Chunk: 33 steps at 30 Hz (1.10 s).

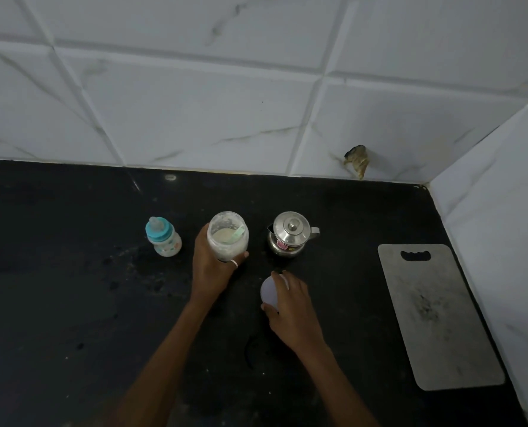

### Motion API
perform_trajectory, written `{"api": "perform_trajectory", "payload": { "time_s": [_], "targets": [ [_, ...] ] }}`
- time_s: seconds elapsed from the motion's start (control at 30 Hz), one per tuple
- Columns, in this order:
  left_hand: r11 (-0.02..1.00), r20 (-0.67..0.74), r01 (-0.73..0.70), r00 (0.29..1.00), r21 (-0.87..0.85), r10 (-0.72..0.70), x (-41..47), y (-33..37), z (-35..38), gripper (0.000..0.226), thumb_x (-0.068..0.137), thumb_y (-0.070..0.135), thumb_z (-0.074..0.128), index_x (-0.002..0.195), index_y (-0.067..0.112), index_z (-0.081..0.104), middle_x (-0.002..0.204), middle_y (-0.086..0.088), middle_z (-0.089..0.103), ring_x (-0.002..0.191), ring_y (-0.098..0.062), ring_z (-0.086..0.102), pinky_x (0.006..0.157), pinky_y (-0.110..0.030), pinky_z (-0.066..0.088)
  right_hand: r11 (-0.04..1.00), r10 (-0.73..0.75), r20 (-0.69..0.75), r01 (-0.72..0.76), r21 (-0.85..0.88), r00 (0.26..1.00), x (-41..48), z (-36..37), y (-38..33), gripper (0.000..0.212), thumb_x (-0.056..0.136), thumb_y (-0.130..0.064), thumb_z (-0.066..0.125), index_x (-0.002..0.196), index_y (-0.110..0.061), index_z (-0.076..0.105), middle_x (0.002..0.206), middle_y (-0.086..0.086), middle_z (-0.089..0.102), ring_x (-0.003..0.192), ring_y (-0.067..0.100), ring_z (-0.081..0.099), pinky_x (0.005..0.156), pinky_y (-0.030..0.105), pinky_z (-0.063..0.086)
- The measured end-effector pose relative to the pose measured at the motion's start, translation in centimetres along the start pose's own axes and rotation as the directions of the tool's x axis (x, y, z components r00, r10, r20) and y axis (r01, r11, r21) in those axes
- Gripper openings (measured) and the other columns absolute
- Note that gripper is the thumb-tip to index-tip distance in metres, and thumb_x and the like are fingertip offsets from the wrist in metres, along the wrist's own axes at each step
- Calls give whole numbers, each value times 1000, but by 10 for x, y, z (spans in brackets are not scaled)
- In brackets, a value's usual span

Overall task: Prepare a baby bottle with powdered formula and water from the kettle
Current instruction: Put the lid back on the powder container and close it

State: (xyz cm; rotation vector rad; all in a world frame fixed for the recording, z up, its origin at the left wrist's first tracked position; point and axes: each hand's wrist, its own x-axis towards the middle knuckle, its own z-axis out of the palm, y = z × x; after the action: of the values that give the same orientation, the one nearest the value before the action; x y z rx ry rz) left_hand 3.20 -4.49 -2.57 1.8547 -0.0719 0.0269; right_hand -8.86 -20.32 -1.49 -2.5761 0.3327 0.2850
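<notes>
Formula jar [227, 238] in grip of left hand [210, 268], lid [268, 291] in pinch of right hand [293, 308]

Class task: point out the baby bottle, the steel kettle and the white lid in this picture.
baby bottle [159, 235]: head view, blue collar.
steel kettle [286, 232]: head view, its domed lid.
white lid [269, 292]: head view, its uncovered top.
</notes>
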Motion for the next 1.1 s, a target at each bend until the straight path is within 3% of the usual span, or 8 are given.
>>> {"api": "perform_trajectory", "payload": {
  "time_s": [0.33,0.47,0.6,0.7,0.77,0.83,0.97,1.1],
  "targets": [
    [980,64,-186,980,-70,191,2,65,-35,87,66,3,95,119,61,55,119,29,65,113,0,65,93,-20,54,954,-140,-208,188,233,968,-3,-84,-59,79,89,-41,75,155,-32,34,157,-12,34,139,5,32,106,24,35],
    [963,92,-249,962,-103,258,-3,105,-52,80,70,3,91,124,53,58,121,14,70,115,-13,68,94,-38,59,915,-235,-278,309,260,931,-6,-143,-99,80,86,-40,79,154,-32,37,152,-15,40,135,3,38,108,25,37],
    [948,150,-304,937,-98,316,-3,154,-72,94,72,-15,83,114,66,60,107,32,72,100,4,71,79,-18,59,879,-352,-276,417,232,894,-5,-194,-135,80,87,-39,78,154,-38,35,153,-15,40,136,3,38,110,26,36],
    [938,235,-335,908,-91,347,5,169,-86,58,73,4,89,121,28,67,105,0,78,98,-25,76,82,-52,62,849,-459,-232,500,172,858,-1,-225,-157,77,87,-34,79,153,-37,38,153,-15,41,135,3,39,110,28,37],
    [936,268,-345,897,-73,352,8,182,-97,48,73,11,86,116,21,67,96,-6,78,90,-30,77,79,-58,61,831,-523,-154,542,127,838,1,-241,-168,76,87,-29,79,152,-37,40,151,-13,41,135,5,40,109,29,37],
    [933,293,-360,889,-22,351,10,193,-105,43,72,9,83,110,25,69,90,-4,78,86,-26,77,76,-54,62,810,-578,-58,581,81,814,4,-252,-177,76,87,-23,79,151,-38,41,150,-11,41,137,7,39,111,30,37],
    [900,252,-435,867,-37,430,5,212,-119,83,63,7,94,112,63,59,109,26,71,100,-3,72,79,-28,61,779,-626,92,627,21,775,6,-265,-192,74,86,-14,77,149,-36,46,147,-12,42,136,9,38,112,30,36],
    [903,288,-430,866,14,408,-1,227,-128,105,64,-10,89,98,82,50,97,47,63,91,16,66,72,-11,55,744,-646,192,666,-61,739,3,-272,-201,73,84,-8,76,148,-31,48,145,-9,42,135,10,39,113,31,35]
  ]
}}
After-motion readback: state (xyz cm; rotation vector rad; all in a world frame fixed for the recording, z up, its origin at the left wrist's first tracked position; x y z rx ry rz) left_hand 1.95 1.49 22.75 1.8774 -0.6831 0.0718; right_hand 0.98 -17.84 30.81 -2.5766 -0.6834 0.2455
